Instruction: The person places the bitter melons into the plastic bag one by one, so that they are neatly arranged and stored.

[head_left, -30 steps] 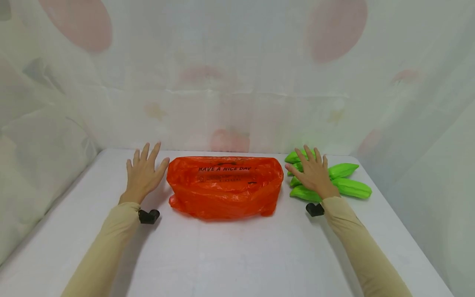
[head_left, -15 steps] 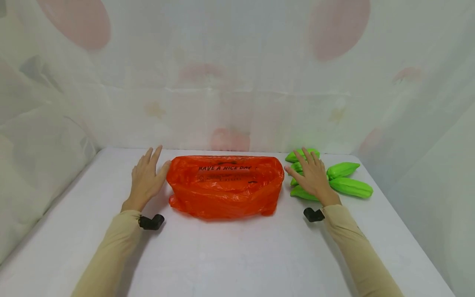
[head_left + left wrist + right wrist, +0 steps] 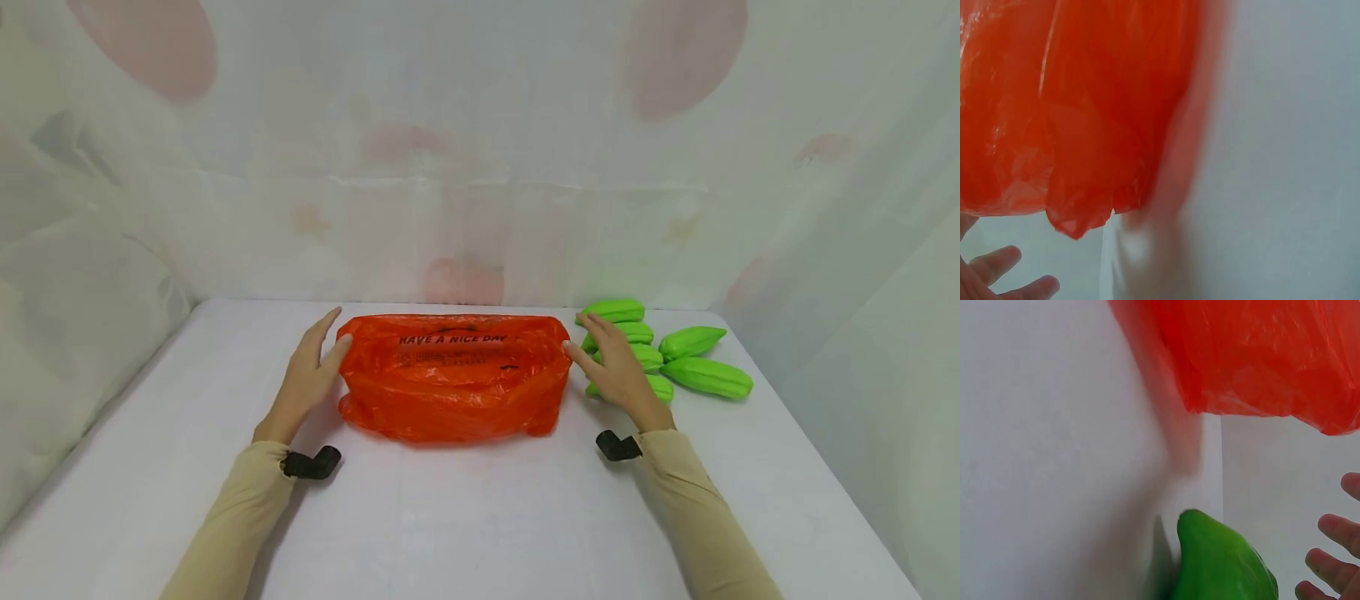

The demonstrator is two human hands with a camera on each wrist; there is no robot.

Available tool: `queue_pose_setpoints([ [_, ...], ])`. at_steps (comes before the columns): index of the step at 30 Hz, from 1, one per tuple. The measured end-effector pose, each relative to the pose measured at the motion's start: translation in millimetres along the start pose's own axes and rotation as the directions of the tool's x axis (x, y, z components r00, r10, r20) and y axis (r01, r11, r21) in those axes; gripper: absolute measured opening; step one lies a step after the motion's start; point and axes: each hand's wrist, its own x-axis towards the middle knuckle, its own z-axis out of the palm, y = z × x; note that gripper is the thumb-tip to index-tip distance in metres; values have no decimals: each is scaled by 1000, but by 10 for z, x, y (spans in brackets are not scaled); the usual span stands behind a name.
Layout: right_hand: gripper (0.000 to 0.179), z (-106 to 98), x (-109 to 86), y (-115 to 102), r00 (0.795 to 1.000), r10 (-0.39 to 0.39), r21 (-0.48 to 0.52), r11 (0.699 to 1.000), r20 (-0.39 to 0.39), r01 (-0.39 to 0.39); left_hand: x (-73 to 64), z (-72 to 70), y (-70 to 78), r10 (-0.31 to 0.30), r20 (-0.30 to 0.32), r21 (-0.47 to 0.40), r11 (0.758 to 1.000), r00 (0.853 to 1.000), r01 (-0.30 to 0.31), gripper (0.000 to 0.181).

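An orange-red plastic bag, printed "HAVE A NICE DAY", stands with its mouth spread wide at the middle of the table. My left hand is at its left side, fingers extended, thumb tip at the rim. On the right, my right hand mirrors this, its thumb tip at the bag's right edge; whether either thumb touches is unclear. Several bright green ridged vegetables, luffa-like, lie beyond the right hand, some partly hidden by it. The right wrist view shows one green vegetable below the bag, near spread fingers.
A white-covered table carries everything. Pale patterned cloth hangs behind and along both sides. Black wrist-worn pieces stick out inward from both cuffs, above the tabletop.
Both hands have moved inward to the bag's sides and slightly toward me, turning their palms to face each other. More of the green vegetables now show. The bag stays in place.
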Motion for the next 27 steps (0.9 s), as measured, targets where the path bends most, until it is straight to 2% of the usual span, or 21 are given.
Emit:
queue_pose_setpoints([
  [10,66,51,-76,-38,1000,-11,66,998,12,10,-23,84,-10,85,-16,-96,992,996,-87,44],
  [18,60,48,-99,-94,999,-32,101,994,14,30,-12,126,-37,12,57,-102,995,998,-6,48],
  [23,51,79,-101,-83,997,-78,141,987,-5,78,4,153,-53,-3,73,-157,987,997,15,50],
  [27,48,125,-105,-89,995,-102,152,983,-12,103,-7,177,-41,-19,80,-230,973,997,37,51],
])
